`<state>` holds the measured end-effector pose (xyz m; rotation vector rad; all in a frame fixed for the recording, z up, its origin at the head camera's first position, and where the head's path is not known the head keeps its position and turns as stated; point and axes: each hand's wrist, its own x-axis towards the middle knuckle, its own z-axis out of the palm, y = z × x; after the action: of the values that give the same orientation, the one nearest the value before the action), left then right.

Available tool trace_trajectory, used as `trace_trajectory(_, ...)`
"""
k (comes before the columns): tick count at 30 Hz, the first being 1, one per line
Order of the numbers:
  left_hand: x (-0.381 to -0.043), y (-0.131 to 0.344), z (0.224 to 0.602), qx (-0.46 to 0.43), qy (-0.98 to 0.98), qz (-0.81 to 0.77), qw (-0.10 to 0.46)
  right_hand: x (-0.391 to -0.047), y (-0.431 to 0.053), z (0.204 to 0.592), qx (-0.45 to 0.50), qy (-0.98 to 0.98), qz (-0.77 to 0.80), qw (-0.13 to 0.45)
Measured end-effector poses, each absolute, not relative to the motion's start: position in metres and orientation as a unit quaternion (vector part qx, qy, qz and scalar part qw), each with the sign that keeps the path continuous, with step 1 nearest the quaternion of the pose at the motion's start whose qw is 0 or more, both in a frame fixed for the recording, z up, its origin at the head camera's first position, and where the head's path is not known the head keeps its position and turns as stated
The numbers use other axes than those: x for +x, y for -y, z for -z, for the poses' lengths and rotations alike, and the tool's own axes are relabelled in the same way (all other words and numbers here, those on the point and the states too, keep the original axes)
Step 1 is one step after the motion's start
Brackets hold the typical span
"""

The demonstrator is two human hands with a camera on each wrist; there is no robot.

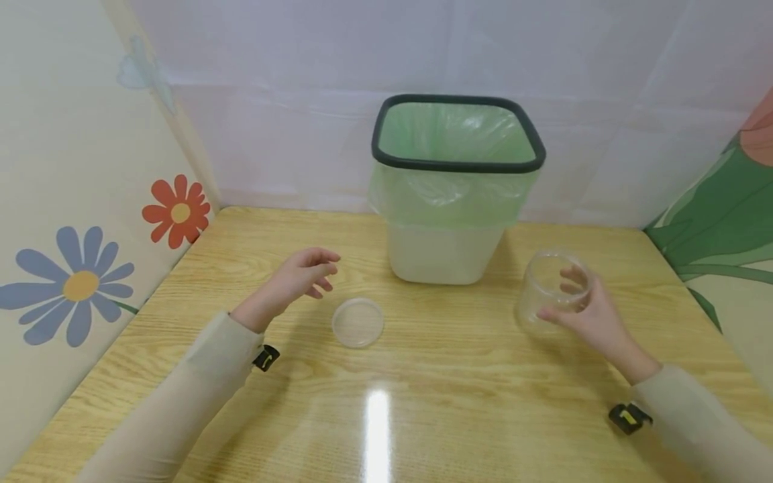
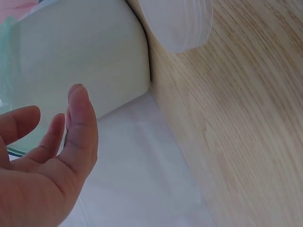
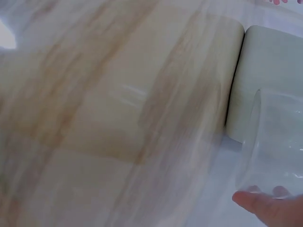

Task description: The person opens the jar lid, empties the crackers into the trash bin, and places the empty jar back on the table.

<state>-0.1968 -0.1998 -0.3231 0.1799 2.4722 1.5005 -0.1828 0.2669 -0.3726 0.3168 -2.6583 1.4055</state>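
My right hand (image 1: 588,315) grips a clear, wide jar (image 1: 534,302) by its side, the thumb at the front and the fingers behind. In the right wrist view the jar (image 3: 279,137) is held a little above the tabletop, its mouth upright. My left hand (image 1: 296,275) hovers over the left of the table with relaxed fingers and holds nothing. Just right of it lies a clear round lid (image 1: 357,323) or shallow dish, flat on the wood. The left wrist view shows the loosely bent fingers (image 2: 81,127) apart from everything.
A pale bin (image 1: 443,251) with a dark rim and a green liner bag stands at the back of the wooden table (image 1: 447,389), between the hands. Behind it hangs a light cloth wall (image 1: 290,134). Flower-patterned panels (image 1: 66,168) border the sides.
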Motion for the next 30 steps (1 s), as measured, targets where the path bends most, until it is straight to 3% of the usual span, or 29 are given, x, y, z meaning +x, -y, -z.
trace_trajectory(30, -0.194, 0.203, 0.33, 0.097, -0.883, -0.447, 0.1, -0.183, -0.266, 0.388, 0.156, 0.873, -0.463, -0.008)
